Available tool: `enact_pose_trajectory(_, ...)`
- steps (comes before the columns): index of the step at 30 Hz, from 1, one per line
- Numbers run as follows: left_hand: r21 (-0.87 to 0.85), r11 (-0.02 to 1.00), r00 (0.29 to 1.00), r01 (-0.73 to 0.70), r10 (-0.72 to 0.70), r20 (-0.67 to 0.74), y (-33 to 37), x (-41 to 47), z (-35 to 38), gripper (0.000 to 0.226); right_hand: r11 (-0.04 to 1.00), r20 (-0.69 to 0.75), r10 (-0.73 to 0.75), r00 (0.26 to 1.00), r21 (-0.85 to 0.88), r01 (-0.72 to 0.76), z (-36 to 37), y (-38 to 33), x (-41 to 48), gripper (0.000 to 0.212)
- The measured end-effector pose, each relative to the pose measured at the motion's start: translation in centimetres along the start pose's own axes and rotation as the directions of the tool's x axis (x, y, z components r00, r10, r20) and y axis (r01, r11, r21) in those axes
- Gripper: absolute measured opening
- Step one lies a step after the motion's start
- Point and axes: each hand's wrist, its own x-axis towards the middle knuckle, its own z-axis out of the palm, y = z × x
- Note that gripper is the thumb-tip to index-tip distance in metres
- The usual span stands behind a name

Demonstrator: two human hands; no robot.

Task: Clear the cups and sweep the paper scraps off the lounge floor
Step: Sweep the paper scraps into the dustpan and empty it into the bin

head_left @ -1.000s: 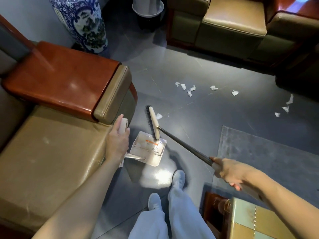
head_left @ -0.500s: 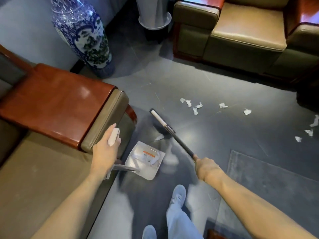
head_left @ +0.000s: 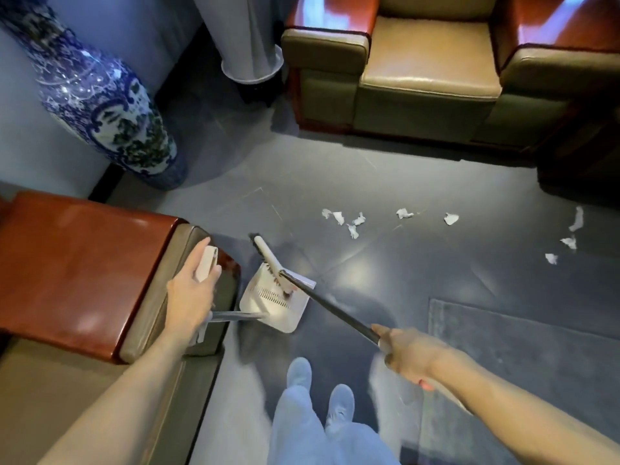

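**Mostly unswept: paper lies loose on the floor, no cups in sight**

Clearly the sweeping has a long way to go. The paper scraps (head_left: pixel 349 223) lie scattered on the dark floor (head_left: pixel 385 182) right of centre. One loose cluster sits just above the middle of the frame, two single bits lie to its right, and a few more lie near the right edge. None of them touches the broom head (head_left: pixel 266 258), which rests at centre over the mouth of the white dustpan (head_left: pixel 268 305), well apart from the nearest scrap. Whether the pan already holds any paper cannot be told, because the bristles cover part of it.

The left hand (head_left: pixel 189 297), at centre left, has its grip wrapped round the dustpan's upright handle beside the sofa arm (head_left: pixel 87 263). The right hand (head_left: pixel 409 355), lower right, has its grip closed round the dark broom handle (head_left: pixel 332 305).

No cups show anywhere, so that part cannot be judged. A rug (head_left: pixel 520 347) lies at lower right, a blue-and-white vase (head_left: pixel 107 115) stands at upper left, and an armchair (head_left: pixel 426 65) sits at the top.
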Motion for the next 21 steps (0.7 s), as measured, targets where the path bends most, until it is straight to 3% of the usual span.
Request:
enact_pose_trajectory(6, 0.097, 0.983, 0.982, -0.157, 0.145, 0.12, 6.6, 7.1, 3.9, 0.05, 0.959, -0.139, 0.094, 0.986, 0.277, -0.052, -5.0, 2.3, 2.6, 0.066)
enact_pose_trajectory(12, 0.174, 0.943, 0.934, -0.283, 0.229, 0.275, 11.2, 18.7, 7.8, 0.047, 0.853, -0.198, 0.334, 0.922, 0.48, -0.205, -10.5, 4.1, 8.0, 0.069)
enact_pose_trajectory(15, 0.171, 0.936, 0.893, -0.307, 0.221, 0.392, 13.2, 25.1, 9.8, 0.048, 0.816, -0.164, 0.428, 0.889, 0.492, -0.302, -14.1, 4.0, 11.3, 0.074)
enact_pose_trajectory(21, 0.169, 0.892, 0.784, -0.419, 0.261, 0.564, 18.1, 36.3, 14.0, 0.051, 0.739, -0.026, 0.446, 0.895, 0.574, -0.351, -21.0, 0.7, 17.2, 0.069)
